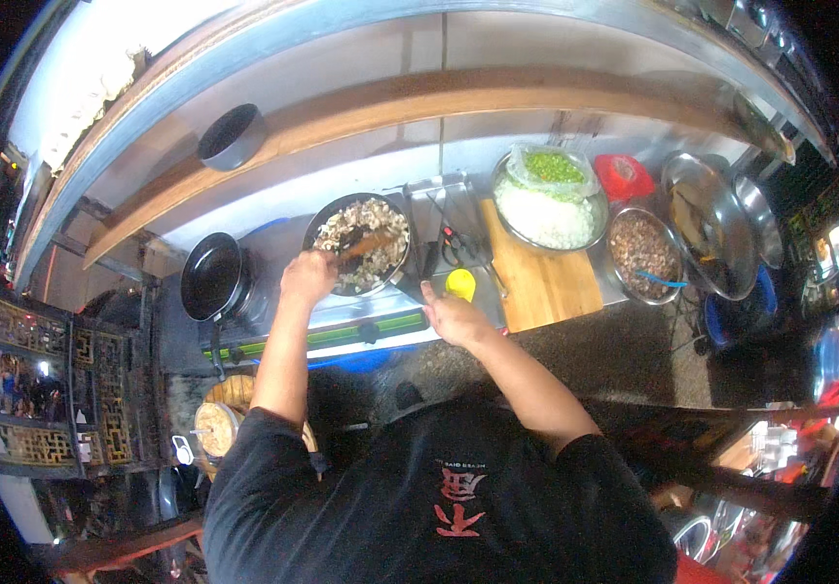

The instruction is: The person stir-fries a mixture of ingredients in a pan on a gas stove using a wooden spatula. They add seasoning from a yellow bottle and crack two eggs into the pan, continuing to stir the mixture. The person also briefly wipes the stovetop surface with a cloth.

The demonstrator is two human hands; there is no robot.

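Observation:
My left hand [310, 276] is closed around the handle of a wooden spatula [368, 244], whose blade lies in the food. The black frying pan [308, 237] sits on a gas stove [281, 285] and holds chopped, browned pieces [383, 255], perhaps mushroom or meat. At the pan's near right side, my right hand [456, 317] is curled around its dark handle [411, 287], with one finger or the thumb stretched forward. Just beyond that hand is a yellow round lid or cup [460, 283]. Scissors [452, 248] with black and red handles lie near a metal tray [456, 193].
An empty black pan [211, 277] stands left. Right are a cutting board [551, 296], a bowl of chopped white vegetable [551, 219] with bagged greens [551, 166], a bowl of minced filling [644, 252] and a large metal basin [719, 241]. A wooden shelf [390, 106] holds a pot [232, 137].

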